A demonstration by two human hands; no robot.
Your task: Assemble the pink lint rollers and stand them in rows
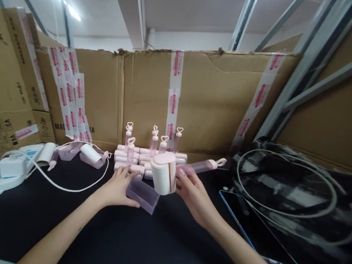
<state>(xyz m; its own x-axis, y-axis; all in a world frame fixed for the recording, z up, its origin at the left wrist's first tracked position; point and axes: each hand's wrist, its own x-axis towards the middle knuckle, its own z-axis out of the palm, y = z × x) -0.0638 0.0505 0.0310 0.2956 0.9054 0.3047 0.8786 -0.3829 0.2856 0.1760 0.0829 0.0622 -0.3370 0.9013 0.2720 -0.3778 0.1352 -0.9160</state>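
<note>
My left hand [119,187] is closed around one end of a translucent purple open box [143,195], thumb along the near side. Held just to the right is a white-and-pink rounded case [163,175] with a brown stripe, tilted, in the fingers of my right hand [191,192]. A clear pink tube with a heart-loop cap [202,166] juts out rightward behind those fingers; whether they grip it too, I cannot tell. Beyond both hands lie stacked pink-and-white cylinders [127,154], and several similar heart-topped tubes [130,150] stand upright there.
At left, a white power strip [14,172] bears a plug and a white cable [68,189]. Purple trays [92,162] with white cylinders lie beside it. On the right are a tablet-like dark device [256,228] and a coiled cable [282,213]. Cardboard [148,93] walls the back.
</note>
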